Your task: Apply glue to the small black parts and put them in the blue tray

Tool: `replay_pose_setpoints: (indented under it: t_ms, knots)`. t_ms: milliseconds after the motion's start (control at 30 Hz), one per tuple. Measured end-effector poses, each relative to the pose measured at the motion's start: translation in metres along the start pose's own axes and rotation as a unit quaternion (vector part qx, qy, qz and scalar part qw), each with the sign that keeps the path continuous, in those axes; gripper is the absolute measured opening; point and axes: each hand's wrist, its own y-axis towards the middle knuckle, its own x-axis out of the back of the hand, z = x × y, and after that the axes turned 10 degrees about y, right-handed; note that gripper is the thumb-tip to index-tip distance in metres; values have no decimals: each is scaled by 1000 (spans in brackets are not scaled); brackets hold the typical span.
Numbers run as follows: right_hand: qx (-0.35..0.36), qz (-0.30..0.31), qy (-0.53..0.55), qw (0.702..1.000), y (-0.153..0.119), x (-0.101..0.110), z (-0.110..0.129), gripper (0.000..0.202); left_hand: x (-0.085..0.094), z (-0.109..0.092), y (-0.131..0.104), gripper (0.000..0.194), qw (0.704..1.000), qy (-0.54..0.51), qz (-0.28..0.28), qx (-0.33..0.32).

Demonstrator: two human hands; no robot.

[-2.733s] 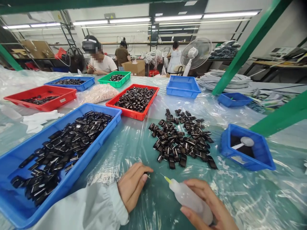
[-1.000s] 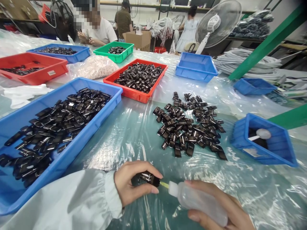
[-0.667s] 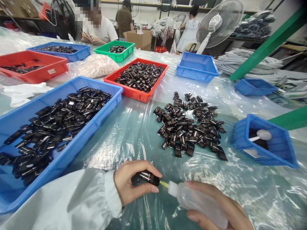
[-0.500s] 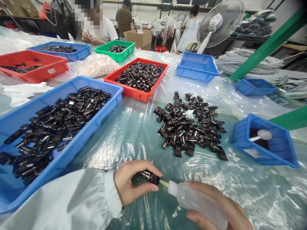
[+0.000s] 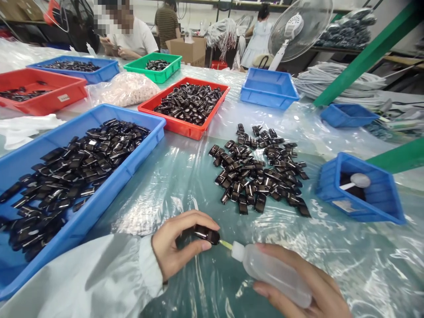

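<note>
Yellow tip (image 5: 225, 244), earlier apart, now at black piece (image 5: 207, 234)

The held piece (image 5: 207, 234) is glossy black, like the loose pile (image 5: 253, 170); the squeeze bottle (image 5: 272, 269) is translucent white, its nozzle (image 5: 226, 244) pale yellow; the sleeve (image 5: 89, 278) is pale blue-green. The long tray (image 5: 132, 163) is blue, the middle tray (image 5: 185, 129) red, the small far tray (image 5: 170, 70) green; the spoon (image 5: 360, 180) is whitish, the slanting post (image 5: 367, 58) green; one co-worker's shirt (image 5: 166, 24) is brown with dark horizontal stripes
</note>
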Motion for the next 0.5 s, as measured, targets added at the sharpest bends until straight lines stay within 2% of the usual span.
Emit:
replay_pose_setpoints:
  t_ms: [133,500]
  knots:
    - [-7,11,38,999,2,3,1,31,0,1,-1,20,999,30,6,23]
    - [-30,33,71,996,9,13,2,27,0,1,-2,16,999,24,23,-3]
